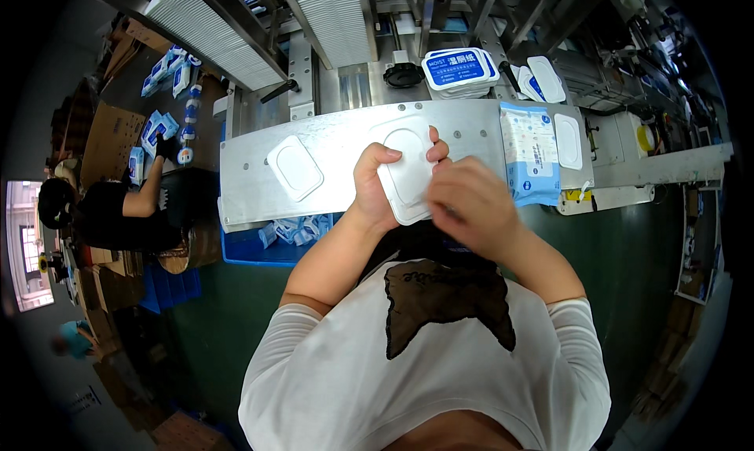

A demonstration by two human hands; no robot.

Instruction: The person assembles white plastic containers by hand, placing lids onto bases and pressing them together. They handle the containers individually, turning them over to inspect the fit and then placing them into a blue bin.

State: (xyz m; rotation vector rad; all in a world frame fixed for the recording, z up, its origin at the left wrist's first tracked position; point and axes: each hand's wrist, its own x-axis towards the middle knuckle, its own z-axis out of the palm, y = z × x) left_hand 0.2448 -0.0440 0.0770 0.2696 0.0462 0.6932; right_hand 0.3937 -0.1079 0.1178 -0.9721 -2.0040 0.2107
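Observation:
My left hand grips a white plastic flip lid for a wipes pack, its thumb on the face and fingertips round the far right edge. The lid is held over the front of a metal worktop. At the lid's right edge is my right hand, with bent fingers smeared by motion; I cannot tell whether it pinches anything. Another white lid lies to the left on the metal. On the right are a light blue and white wipes pack and one more white lid.
Blue-labelled lids are stacked behind the worktop. Tall columns of white lids stand in metal rails. A blue bin of packs sits below the worktop's left end. At far left, a person handles packs beside cartons.

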